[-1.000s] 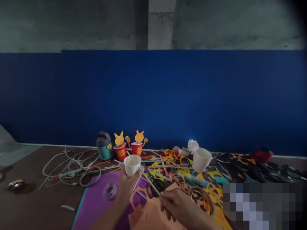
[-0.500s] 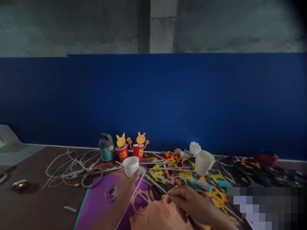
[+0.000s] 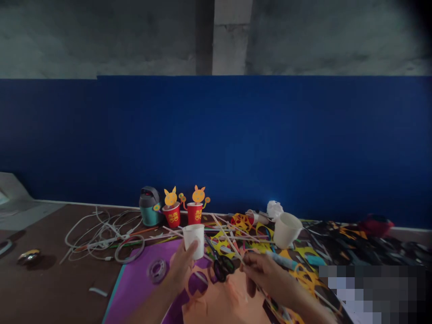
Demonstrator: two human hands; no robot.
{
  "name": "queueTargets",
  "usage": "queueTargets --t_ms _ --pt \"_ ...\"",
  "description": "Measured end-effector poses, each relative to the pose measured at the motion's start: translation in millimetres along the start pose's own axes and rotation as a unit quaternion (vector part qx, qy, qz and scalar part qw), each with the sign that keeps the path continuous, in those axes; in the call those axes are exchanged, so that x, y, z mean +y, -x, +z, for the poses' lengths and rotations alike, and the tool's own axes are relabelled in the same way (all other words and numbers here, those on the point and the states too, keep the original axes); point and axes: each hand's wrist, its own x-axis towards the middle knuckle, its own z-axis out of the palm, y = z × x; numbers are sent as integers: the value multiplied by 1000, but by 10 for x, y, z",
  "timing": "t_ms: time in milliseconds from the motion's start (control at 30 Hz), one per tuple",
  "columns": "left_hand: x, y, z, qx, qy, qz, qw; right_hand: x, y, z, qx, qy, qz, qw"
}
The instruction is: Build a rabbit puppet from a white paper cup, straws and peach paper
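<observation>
Above the table [image 3: 50,292] in the head view, the left hand [image 3: 180,265] clasps an upright white cup [image 3: 199,238] near a purple sheet [image 3: 135,283]; apart from it, the right hand [image 3: 265,272] pinches a thin pale stick [image 3: 229,241] above peach paper [image 3: 216,310], near black scissors [image 3: 222,268]

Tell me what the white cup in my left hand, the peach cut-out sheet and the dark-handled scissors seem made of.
Small white tapered cup: probably matte paper, from its dull, opaque wall; plastic isn't ruled out.
Peach cut-out sheet: likely matte paper, given its creases and hole.
Dark-handled scissors: handles likely plastic, judging by the rounded dark loops; blades probably metal, too dim to confirm.
</observation>
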Motion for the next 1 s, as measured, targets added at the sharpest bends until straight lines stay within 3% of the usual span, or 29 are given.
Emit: queueTargets --t_ms 200,600,800,900,1000 --pt "40 40 26 27 7 -8 1000 -18 -8 38 3 56 7 998" --pt "95 58 87 18 11 -36 999 51 -47 -4 32 122 7 992" --pt "70 53 64 31 2 -49 998 84 -50 -13 46 166 39 984" --pt "40 43 38 40 -12 -51 998 15 -37 4 51 116 -6 992" --pt "32 45 25 32 -35 -50 998 -71 -17 40 109 29 -79 991"
